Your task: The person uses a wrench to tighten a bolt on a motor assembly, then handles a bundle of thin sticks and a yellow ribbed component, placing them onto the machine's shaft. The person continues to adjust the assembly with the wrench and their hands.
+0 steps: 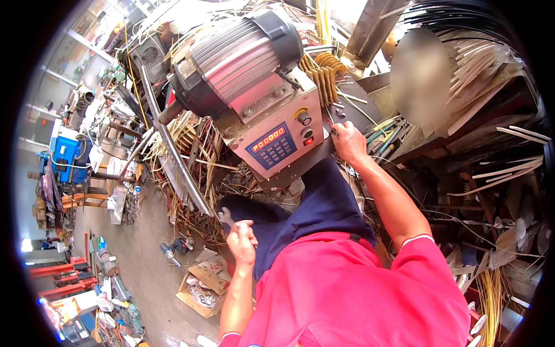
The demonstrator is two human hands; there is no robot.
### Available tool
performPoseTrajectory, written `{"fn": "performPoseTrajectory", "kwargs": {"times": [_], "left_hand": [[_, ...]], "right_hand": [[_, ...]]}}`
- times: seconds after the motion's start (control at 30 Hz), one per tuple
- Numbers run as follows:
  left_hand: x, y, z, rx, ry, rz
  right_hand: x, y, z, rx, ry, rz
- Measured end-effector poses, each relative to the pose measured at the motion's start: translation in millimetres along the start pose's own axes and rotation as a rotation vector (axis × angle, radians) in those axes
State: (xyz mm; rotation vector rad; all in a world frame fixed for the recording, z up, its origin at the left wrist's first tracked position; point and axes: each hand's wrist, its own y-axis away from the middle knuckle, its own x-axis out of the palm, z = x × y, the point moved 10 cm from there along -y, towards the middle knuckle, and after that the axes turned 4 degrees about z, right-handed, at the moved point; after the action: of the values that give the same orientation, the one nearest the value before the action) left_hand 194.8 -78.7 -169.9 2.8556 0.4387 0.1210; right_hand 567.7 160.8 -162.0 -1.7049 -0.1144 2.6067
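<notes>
Head view: your left hand (241,243) grips a wrench (228,219), near left; your right hand (349,142), contents unclear, is beside the far control box (275,143); careless swinging could catch the bar (185,172).

Workshop with wrench (227,218) and motor (240,65)

Two hands (241,243); one wrench (226,217); one keypad (277,154)

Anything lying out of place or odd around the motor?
Yes: a power tool lies on the floor beside an open box, where it might get stepped on; strips lie tangled near the motor, looking untidy.
</notes>
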Motion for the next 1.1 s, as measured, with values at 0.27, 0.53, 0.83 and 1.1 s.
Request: {"fn": "performPoseTrajectory", "kwargs": {"times": [0.27,0.53,0.83,1.1], "left_hand": [[75,21,-46,0.173,-0.353,0.215],[144,10,-104,0.514,-0.602,0.303],[135,37,-143,0.713,-0.719,0.218],[124,47,-189,1.002,-0.934,0.198]], "right_hand": [[7,78,52,0.288,-1.536,0.315],[-16,157,162,-0.030,-1.773,0.674],[-5,158,169,0.382,-2.220,0.609],[-5,173,184,0.315,-1.703,0.735]]}}
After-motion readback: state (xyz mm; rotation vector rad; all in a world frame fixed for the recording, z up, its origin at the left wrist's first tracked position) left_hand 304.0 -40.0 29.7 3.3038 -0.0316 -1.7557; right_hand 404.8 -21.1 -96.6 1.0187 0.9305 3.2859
